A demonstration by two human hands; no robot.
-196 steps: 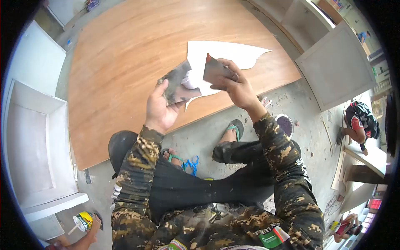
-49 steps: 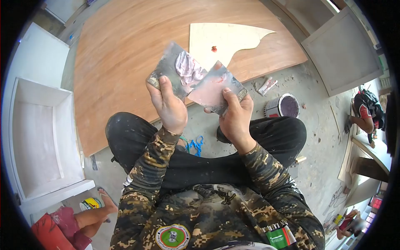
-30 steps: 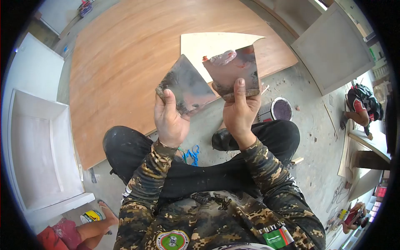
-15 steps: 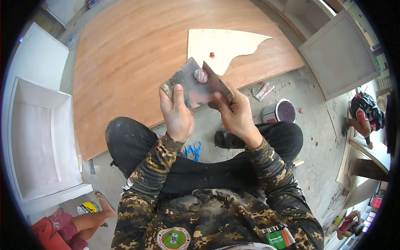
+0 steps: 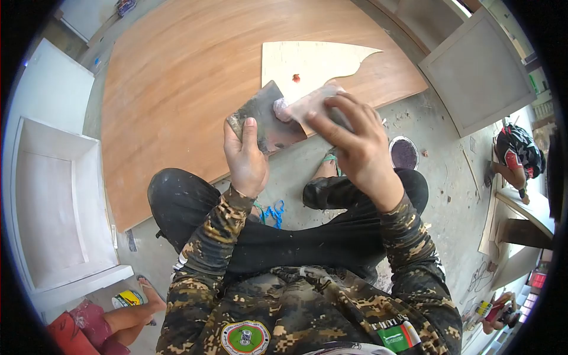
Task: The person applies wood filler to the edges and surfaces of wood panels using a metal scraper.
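My left hand (image 5: 245,163) grips the lower left edge of a dark, stained flat plate (image 5: 260,109), thumb on top. A pale pinkish-grey lump of putty (image 5: 280,110) sits near the plate's upper right. In my right hand (image 5: 367,145) is a flat putty scraper (image 5: 313,105), tilted and a bit blurred, its edge touching or very close to the putty. Beyond both hands lies a pale plywood piece (image 5: 307,56) with one curved edge and a red dab (image 5: 296,78) on it.
The plywood rests on a large brown wooden panel (image 5: 171,77). An open can (image 5: 404,154) of purplish-grey paste stands right of my right hand. White cabinet pieces (image 5: 59,195) are at left, a door panel (image 5: 479,74) at right. Co-workers (image 5: 520,157) sit at the sides.
My right hand has turned over and shifted right, swinging the scraper from steeply upright to lying flatter across the putty. My left hand and the plate stay almost in place.
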